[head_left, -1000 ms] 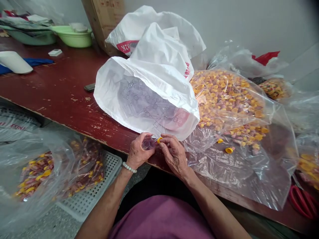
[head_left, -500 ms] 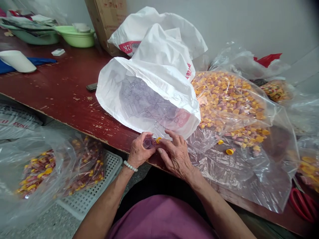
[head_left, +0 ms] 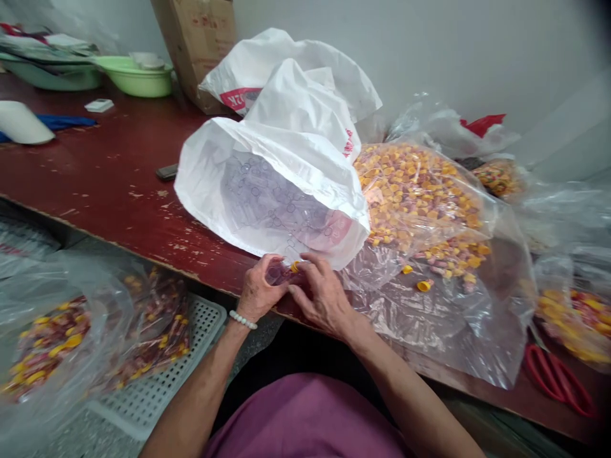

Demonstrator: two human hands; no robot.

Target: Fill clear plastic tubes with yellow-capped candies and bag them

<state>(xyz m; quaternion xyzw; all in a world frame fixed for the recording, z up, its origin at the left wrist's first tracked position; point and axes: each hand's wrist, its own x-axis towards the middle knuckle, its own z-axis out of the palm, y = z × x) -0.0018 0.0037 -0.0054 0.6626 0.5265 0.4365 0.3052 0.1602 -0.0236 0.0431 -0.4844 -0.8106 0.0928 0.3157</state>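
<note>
My left hand (head_left: 255, 291), with a pale bead bracelet at the wrist, is curled round a clear plastic tube (head_left: 275, 275) at the table's front edge. My right hand (head_left: 327, 294) has its thumb and fingers closed on a yellow cap (head_left: 294, 266) at the tube's mouth. The fingers partly hide both pieces. Just beyond lies an open white sack (head_left: 203, 181) with many clear tubes (head_left: 267, 191) inside. To its right, a clear plastic bag (head_left: 506, 280) holds a heap of yellow-capped pinkish pieces (head_left: 415, 184). A loose yellow cap (head_left: 424, 286) rests near the heap.
Red-handled scissors (head_left: 558, 381) lie at the right. Below left, bags of filled tubes (head_left: 153, 331) rest on a white perforated crate (head_left: 143, 404). A green basin (head_left: 138, 79), a cardboard box (head_left: 195, 48) and a white roll (head_left: 23, 124) stand at the back left.
The yellow cap and the tube are still held together, the cap now more covered by my right fingers. The view has shifted a little, moving most things leftward.
</note>
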